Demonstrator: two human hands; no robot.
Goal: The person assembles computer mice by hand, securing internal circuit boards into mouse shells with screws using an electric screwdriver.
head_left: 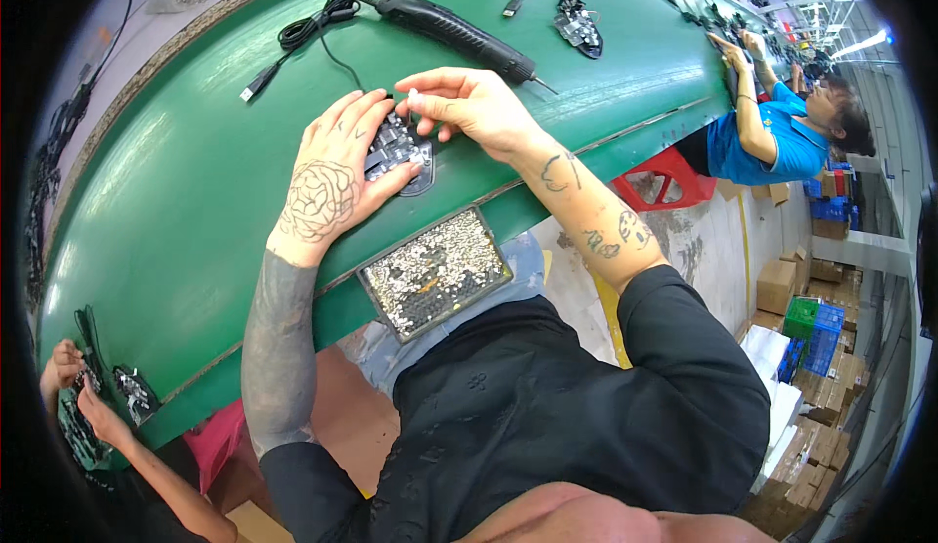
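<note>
An opened computer mouse base [394, 147] with a bare circuit board lies on the green bench. My left hand [337, 167] holds it down, fingers along its far left side and thumb across its near end. Just above its far right edge, my right hand [479, 113] is closed in a pinch, thumb against index finger; whatever is between the fingertips is too small to make out. A coiled USB cable [311, 30] leads toward the mouse base. A black electric screwdriver [449, 30] lies beyond my hands, its bit pointing right.
A tray [435, 271] of small metal screws stands at the bench's near edge. Another mouse base [578, 27] with a cable lies at the far right. Co-workers' hands work at the lower left [78, 382] and upper right [740, 52]. A red stool [664, 181] stands by the bench.
</note>
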